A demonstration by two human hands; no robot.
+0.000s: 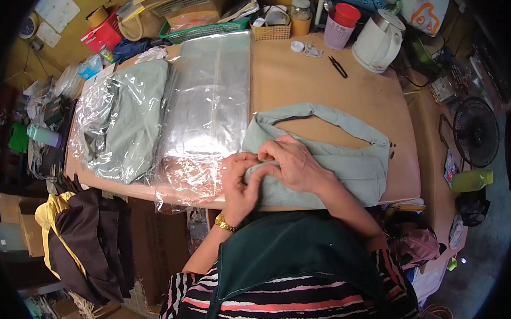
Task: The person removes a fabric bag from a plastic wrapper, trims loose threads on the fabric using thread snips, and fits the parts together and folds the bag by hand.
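A sage-green cloth piece with a wide strap loop lies folded on the table in front of me. Whether it is a bag or an apron I cannot tell. At its left edge my left hand is closed, with thumb and fingers pinching the fabric. My right hand lies over the cloth beside it, fingers bent and gripping the same edge. The fingertips of both hands nearly meet, and the bit of cloth between them is mostly hidden. Left of my hands lie clear plastic bags, reaching under or beside my left wrist.
Similar green cloth in clear plastic lies at the table's left. Small thread snips, a white kettle and a pink cup stand or lie toward the back right. Dark cloth with a yellow strap hangs at lower left.
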